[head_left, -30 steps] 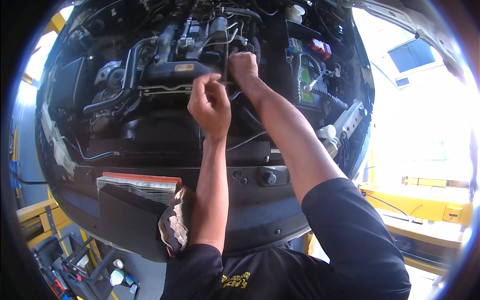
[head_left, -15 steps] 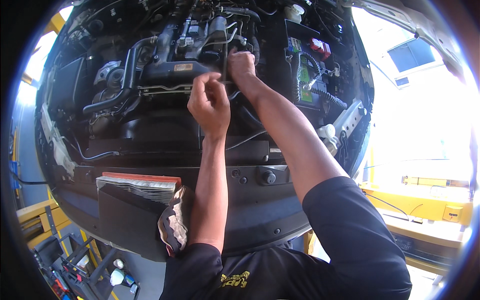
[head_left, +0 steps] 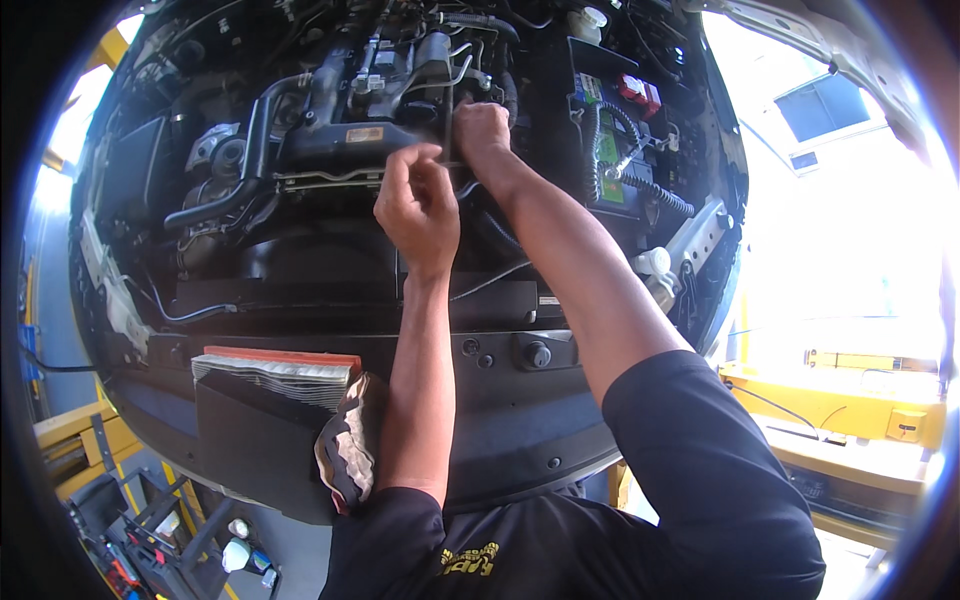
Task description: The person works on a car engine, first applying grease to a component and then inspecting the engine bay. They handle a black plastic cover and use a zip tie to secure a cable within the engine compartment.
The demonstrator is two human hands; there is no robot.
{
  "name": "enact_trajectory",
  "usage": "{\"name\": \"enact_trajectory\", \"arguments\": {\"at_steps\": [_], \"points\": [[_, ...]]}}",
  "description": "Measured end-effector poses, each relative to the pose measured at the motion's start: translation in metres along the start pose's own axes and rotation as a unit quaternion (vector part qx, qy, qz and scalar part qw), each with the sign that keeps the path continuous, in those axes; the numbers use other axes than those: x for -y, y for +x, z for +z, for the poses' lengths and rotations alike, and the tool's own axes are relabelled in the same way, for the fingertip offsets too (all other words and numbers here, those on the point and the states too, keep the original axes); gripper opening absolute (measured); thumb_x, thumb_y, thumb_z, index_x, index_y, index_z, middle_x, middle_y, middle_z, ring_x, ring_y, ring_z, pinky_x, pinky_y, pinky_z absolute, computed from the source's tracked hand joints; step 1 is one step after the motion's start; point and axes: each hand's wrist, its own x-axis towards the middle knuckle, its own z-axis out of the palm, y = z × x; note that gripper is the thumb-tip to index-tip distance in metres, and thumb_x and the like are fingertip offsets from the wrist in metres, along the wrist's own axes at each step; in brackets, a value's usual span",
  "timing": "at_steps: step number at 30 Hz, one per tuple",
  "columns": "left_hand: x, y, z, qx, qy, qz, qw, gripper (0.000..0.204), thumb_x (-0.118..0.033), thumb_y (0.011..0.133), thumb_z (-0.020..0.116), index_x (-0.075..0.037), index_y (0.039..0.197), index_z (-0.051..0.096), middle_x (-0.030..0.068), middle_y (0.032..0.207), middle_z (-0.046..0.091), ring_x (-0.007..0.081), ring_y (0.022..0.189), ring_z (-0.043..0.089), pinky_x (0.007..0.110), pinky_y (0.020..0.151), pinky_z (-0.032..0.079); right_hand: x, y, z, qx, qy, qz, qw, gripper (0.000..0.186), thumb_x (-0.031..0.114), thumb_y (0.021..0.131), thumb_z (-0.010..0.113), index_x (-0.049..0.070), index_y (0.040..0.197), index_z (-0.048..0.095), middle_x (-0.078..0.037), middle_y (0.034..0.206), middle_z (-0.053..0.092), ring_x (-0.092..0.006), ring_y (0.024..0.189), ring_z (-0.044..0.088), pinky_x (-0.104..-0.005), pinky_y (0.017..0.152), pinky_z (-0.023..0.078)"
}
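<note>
Both bare hands are over the engine [head_left: 390, 75] in an open vehicle bay. My left hand [head_left: 418, 205] is raised at the engine's front edge with its fingers curled in. Its fingertips are slightly blurred beside a thin dark upright rod [head_left: 450, 115], and whatever they may hold cannot be made out. Just right of the rod, my right hand [head_left: 484, 128] reaches farther in, closed in a fist among hoses. Its fingertips and anything inside them are hidden. A black intake pipe [head_left: 262, 135] bends down to the left of my hands.
A pleated air filter with an orange rim [head_left: 285, 356] and a patterned cloth [head_left: 350, 445] rest on the front panel [head_left: 500, 400], by my left forearm. A battery [head_left: 615, 160] with a red terminal cover sits right. Yellow lift parts [head_left: 830, 405] flank the vehicle; a tool cart [head_left: 130, 530] stands lower left.
Almost nothing differs. Both hands keep the same place and closed pose, with only a very slight shift of the arms.
</note>
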Motion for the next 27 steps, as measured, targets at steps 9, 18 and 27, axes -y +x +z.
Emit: {"name": "enact_trajectory", "arguments": {"at_steps": [9, 18, 27], "points": [[0.000, -0.001, 0.004, 0.003, -0.006, 0.005, 1.000, 0.015, 0.005, 0.092, 0.060, -0.003, 0.101, 0.068, -0.0032, 0.073, 0.059, 0.0028, 0.058, 0.048, 0.021, 0.055, 0.038, -0.001, 0.003, 0.014, -0.015, -0.025, 0.010, 1.000, 0.023, 0.021, 0.095, 0.061, 0.009, 0.113, 0.069, -0.002, 0.089, 0.076, -0.0220, 0.076, 0.073, -0.0399, 0.052, 0.044], [0.001, 0.000, 0.003, 0.000, 0.002, 0.010, 1.000, 0.014, 0.005, 0.092, 0.060, -0.003, 0.100, 0.068, -0.0025, 0.075, 0.061, 0.0030, 0.059, 0.049, 0.021, 0.055, 0.038, 0.000, 0.001, 0.005, 0.002, -0.031, -0.028, 0.999, 0.032, 0.018, 0.096, 0.060, 0.002, 0.123, 0.067, 0.001, 0.094, 0.077, -0.0196, 0.080, 0.075, -0.0422, 0.053, 0.045], [-0.001, -0.001, 0.004, 0.003, 0.002, 0.005, 1.000, 0.013, 0.005, 0.093, 0.060, -0.003, 0.100, 0.068, -0.0015, 0.078, 0.063, 0.0034, 0.059, 0.050, 0.022, 0.055, 0.039, -0.002, 0.002, 0.008, 0.003, -0.043, -0.060, 0.997, 0.034, 0.018, 0.095, 0.060, 0.001, 0.124, 0.068, -0.001, 0.096, 0.077, -0.0205, 0.080, 0.074, -0.0427, 0.054, 0.045]]}}
